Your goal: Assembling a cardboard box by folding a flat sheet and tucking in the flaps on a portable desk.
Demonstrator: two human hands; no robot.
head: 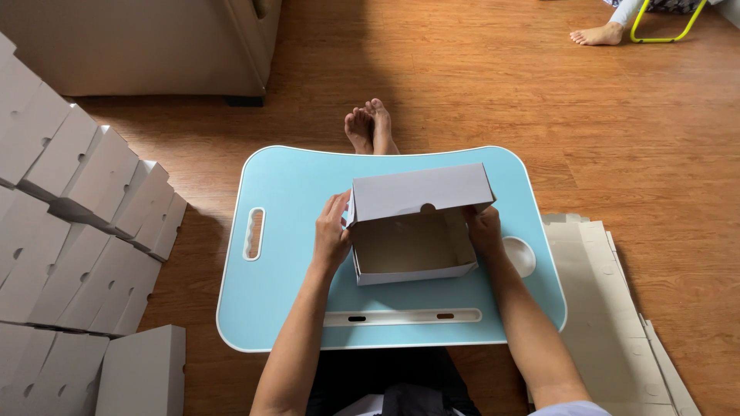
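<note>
Box (414,231): stood open on blue table (293,185)
Left hand (331,235): grasped box's left side
Right hand (486,231): grasped right side

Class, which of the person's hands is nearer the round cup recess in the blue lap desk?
Right. The right hand sits beside the recess; the left hand is across the box.

The open white cardboard box (415,231) is hiding most of the right hand (486,231), fingers especially, and part of the round cup recess (524,256) of the light-blue lap desk (285,285). The stacked white folded boxes (73,223) are running off the left edge (their count staying unclear). A seated person's bare foot (597,34) is getting cropped at the top.
</note>
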